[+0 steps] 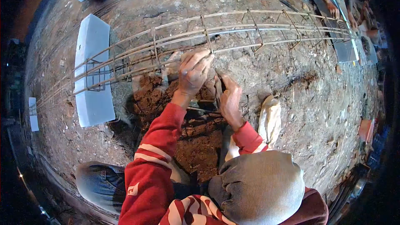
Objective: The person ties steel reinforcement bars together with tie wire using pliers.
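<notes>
A long rebar cage (254, 28) of thin bars and square stirrups runs across the view above the soil. My left hand (193, 73) is closed, its fingertips pinching the cage where a stirrup corner meets the lower bar. Any tie wire there is too small to make out. Just below and to the right, my right hand (230, 98) wraps round a slim dark metal tool (218, 87), apart from the cage. The tool's kind is partly hidden by the fingers.
Pale blocks support the cage: a large one (95, 100) at left and another (346, 50) at right. Loose reddish soil (200, 146) lies between my knees. At top right, another person's hand (333, 11) touches the cage's far end.
</notes>
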Action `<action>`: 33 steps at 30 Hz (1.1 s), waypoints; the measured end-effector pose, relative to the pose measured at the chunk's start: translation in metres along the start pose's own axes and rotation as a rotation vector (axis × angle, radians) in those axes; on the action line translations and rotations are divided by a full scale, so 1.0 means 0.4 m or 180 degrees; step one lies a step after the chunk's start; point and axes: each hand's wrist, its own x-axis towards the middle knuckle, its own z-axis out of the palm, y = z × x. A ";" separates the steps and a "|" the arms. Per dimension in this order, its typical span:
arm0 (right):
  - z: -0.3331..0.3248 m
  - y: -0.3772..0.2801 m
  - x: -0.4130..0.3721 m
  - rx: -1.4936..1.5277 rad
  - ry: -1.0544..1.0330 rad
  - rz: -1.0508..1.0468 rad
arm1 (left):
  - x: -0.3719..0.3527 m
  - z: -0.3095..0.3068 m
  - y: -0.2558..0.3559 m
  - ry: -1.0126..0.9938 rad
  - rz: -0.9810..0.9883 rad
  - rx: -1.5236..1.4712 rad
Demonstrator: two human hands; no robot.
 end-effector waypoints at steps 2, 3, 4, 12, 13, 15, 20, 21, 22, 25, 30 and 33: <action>-0.013 -0.058 0.015 -0.0238 0.0043 -0.0087 | 0.001 0.002 -0.003 0.0051 0.0108 0.0040; -0.022 -0.093 0.034 -0.0232 0.0027 -0.0100 | 0.004 0.000 -0.003 0.0044 0.0112 0.0008; -0.036 -0.135 0.060 -0.0395 -0.0236 0.0115 | 0.002 -0.004 -0.001 0.0030 0.0102 -0.0027; -0.114 -0.179 0.236 -0.0802 -0.0803 -0.0302 | 0.013 0.031 0.018 0.0168 -0.0363 0.0372; -0.121 -0.178 0.243 -0.0700 -0.0745 -0.0160 | 0.017 0.036 0.013 0.0282 -0.0289 0.0234; -0.123 -0.137 0.253 -0.0359 -0.0623 0.0098 | 0.011 0.032 0.007 0.0264 -0.0375 0.0073; -0.052 0.169 0.103 0.1427 -0.0553 0.2309 | 0.006 0.030 -0.007 0.0290 -0.0269 -0.0042; -0.044 0.171 0.090 0.1427 -0.0556 0.2305 | 0.006 0.028 -0.008 0.0295 -0.0268 -0.0039; -0.031 0.158 0.075 0.2364 -0.1094 0.2172 | 0.006 0.022 -0.005 0.0180 -0.0305 -0.0070; -0.030 0.087 0.088 0.1083 -0.0907 0.0605 | 0.003 -0.002 0.023 0.0108 -0.0244 -0.0126; -0.077 -0.123 0.165 -0.0854 -0.0269 -0.0570 | -0.133 0.056 0.046 0.0629 -0.2064 -0.0652; -0.052 -0.130 0.170 -0.1053 -0.0346 -0.0202 | -0.047 0.108 0.001 0.0860 -0.3770 -0.2331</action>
